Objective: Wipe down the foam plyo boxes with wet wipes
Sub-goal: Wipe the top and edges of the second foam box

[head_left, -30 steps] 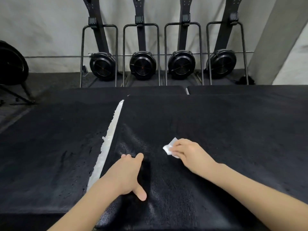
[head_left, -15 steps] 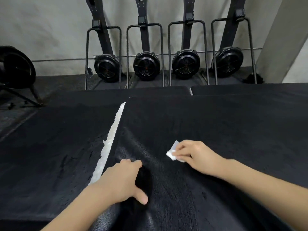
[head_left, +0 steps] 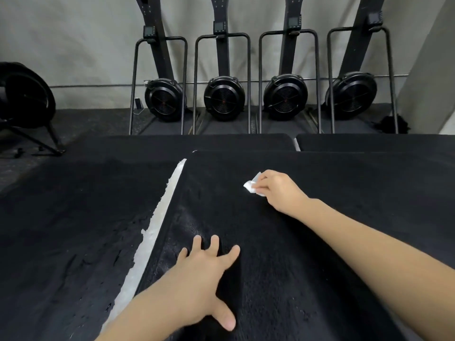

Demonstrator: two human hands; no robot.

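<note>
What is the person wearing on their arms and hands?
Nothing shows on them. The left hand and the right hand are bare, with no gloves, rings, watch or bracelets. Both forearms are bare too, with no sleeve in view.

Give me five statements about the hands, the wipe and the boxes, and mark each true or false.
1. The right hand holds a white wet wipe. True.
2. The left hand holds a second wipe. False: it rests flat on the foam box, empty.
3. Four black fan machines stand at the wall. True.
4. The box tops are red. False: they are black.
5. A pale strip shows left of the box being wiped. True.
</note>
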